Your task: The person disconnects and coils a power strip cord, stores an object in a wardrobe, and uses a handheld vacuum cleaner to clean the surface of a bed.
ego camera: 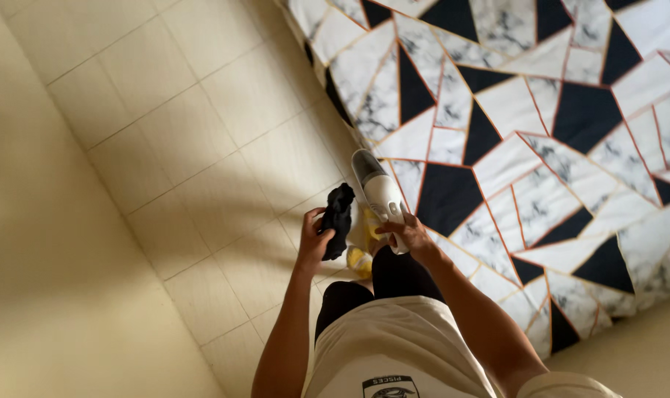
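Handheld vacuum [380, 197] gripped in your right hand [407, 234], nozzle beyond fingertips; your left hand [313, 239] fingers clutch black cloth [338, 219].

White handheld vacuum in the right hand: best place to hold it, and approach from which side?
Probably the rear end of the handheld vacuum, nearest the body, where the right hand already has its grip. Come from behind and below: the body is long and tapered, with its dark nozzle end pointing away toward the patterned bedcover. The left hand holds a black cloth, so it is occupied.
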